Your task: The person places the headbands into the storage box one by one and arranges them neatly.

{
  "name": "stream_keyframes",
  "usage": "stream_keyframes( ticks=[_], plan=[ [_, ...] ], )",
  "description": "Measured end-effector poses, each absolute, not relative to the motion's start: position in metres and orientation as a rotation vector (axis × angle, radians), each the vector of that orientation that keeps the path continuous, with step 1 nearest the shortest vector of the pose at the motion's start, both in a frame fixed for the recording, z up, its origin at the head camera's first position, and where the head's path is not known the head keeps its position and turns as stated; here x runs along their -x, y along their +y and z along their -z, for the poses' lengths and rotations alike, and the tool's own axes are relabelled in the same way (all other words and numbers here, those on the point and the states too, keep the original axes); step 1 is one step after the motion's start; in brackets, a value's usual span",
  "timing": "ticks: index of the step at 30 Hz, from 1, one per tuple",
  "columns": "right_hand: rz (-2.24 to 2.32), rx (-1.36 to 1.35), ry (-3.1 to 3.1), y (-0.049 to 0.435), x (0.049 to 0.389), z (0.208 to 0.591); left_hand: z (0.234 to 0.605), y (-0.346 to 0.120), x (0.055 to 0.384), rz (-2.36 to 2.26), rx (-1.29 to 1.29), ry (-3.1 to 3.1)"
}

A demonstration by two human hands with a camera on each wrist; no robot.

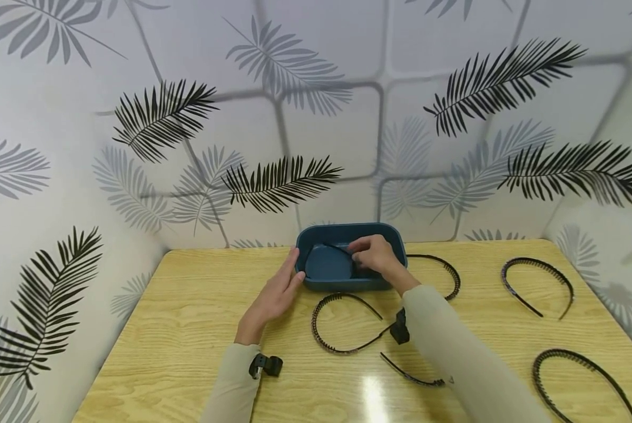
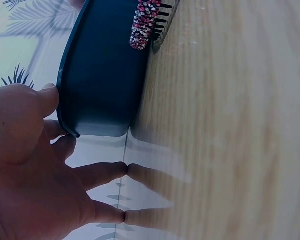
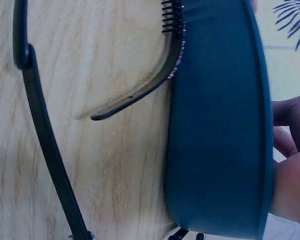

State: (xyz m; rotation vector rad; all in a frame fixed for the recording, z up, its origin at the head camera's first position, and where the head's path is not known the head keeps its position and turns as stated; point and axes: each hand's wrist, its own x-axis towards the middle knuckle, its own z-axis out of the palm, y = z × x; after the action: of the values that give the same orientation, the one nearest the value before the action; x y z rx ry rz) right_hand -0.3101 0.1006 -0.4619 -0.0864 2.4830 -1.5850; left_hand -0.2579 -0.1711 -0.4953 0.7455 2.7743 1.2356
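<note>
Far-left backdrop: my head feed shows a pale wall (image 1: 189, 47) printed with black and grey fronds, running behind everything.
Tabletop: a wood-grain table (image 1: 189, 329) carries all the work.
Left cuff: I see a small black wrist camera (image 1: 265, 365) strapped over the pale sleeve.
Left hand: I have the left hand (image 1: 273, 296) against the left end of the blue container (image 1: 347, 285), fingers mostly straight and spread, thumb at the rim; it steadies by contact, with no wrap-around grip.
Front headband: a dark toothed headband (image 1: 314, 323) lies just in front of the container; the left wrist feed shows pink, white and dark speckles on its outer face.
Inside the container: a thin dark headband (image 1: 337, 249) sits within the walls, beside my right fingertips.
Right hand: I have the right hand (image 1: 374, 255) reaching in over the near rim, fingers bent in a narrow grip; I cannot tell whether they pinch that band.
Under the right forearm: another headband (image 1: 408, 376) shows only in part.
Right of the container: a further headband (image 1: 455, 271) curves toward the sleeve.
Far right: I count two more, an upper headband (image 1: 535, 260) and a lower headband (image 1: 561, 352), well apart from the container.
</note>
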Motion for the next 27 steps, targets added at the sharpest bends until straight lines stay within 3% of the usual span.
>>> stream_keyframes(
  ticks=[11,27],
  plan=[
    [1.797,0.166,2.340,0.117,0.301,0.445,0.496,-0.170,0.258,-1.240,-0.745,2.780],
    [1.950,0.368,2.256,0.149,0.258,0.424,0.499,-0.171,0.259,-1.249,-0.765,2.777]
  ],
)
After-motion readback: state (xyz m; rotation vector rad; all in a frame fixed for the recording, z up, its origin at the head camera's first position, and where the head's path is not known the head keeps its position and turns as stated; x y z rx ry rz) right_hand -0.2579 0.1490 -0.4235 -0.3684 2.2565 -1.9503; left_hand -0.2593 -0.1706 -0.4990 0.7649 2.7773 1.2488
